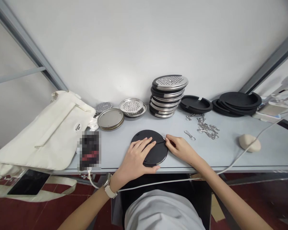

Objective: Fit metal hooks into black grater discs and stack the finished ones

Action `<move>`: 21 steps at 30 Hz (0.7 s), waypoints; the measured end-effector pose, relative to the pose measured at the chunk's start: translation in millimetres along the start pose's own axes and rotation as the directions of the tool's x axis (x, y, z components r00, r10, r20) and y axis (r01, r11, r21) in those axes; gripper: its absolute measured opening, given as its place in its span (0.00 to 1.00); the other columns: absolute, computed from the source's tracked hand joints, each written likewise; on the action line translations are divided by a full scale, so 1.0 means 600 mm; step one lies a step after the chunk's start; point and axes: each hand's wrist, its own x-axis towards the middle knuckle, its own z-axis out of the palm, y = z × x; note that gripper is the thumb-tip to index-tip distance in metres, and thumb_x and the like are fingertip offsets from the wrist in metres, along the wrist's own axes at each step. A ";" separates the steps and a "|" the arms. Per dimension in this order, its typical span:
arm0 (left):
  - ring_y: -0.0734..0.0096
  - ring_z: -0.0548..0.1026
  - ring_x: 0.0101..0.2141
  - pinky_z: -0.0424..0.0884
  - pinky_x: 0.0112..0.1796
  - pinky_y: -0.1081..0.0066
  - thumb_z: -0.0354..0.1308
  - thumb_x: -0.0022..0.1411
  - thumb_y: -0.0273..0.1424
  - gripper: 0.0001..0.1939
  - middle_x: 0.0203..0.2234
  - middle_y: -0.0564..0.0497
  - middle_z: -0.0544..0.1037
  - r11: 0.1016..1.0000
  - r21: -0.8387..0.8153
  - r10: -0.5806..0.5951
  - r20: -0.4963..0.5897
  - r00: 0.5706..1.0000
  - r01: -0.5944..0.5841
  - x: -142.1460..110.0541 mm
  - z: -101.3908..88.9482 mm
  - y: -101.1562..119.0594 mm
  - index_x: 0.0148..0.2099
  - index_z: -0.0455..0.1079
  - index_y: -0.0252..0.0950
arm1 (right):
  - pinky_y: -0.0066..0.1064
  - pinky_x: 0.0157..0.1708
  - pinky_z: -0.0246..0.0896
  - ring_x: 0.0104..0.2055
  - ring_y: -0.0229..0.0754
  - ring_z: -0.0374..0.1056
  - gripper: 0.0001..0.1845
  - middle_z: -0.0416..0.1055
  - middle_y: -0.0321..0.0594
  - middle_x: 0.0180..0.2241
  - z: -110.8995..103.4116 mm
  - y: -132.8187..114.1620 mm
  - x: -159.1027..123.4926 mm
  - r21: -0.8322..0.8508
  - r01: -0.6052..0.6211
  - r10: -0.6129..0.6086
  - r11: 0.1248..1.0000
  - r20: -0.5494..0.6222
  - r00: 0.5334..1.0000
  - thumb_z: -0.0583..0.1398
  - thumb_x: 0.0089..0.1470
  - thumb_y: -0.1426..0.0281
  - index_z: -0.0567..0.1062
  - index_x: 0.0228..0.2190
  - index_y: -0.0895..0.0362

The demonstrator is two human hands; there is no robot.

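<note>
A round black disc with a line across its face lies on the table near the front edge. My left hand rests flat on it, fingers spread and thumb at its near rim. At the disc's right edge, my right hand pinches a small metal clip, mostly hidden by the fingertips. A single metal clip lies to the right of that hand. Farther right is a loose pile of similar clips.
Behind the disc stands a tall stack of perforated metal discs in black holders. Metal plates lie left of it, black holders right. A cream bag fills the left side. A white cable runs along the front near a beige object.
</note>
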 end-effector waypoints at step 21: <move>0.55 0.58 0.63 0.54 0.60 0.58 0.65 0.53 0.46 0.42 0.65 0.48 0.59 0.999 -0.030 0.014 0.029 0.999 -0.013 -0.001 -0.004 -0.001 0.67 0.55 0.41 | 0.29 0.24 0.46 0.18 0.37 0.55 0.17 0.60 0.32 0.16 0.002 0.001 -0.006 -0.026 -0.030 0.030 0.999 -0.016 0.999 0.49 0.61 0.66 0.57 0.20 0.53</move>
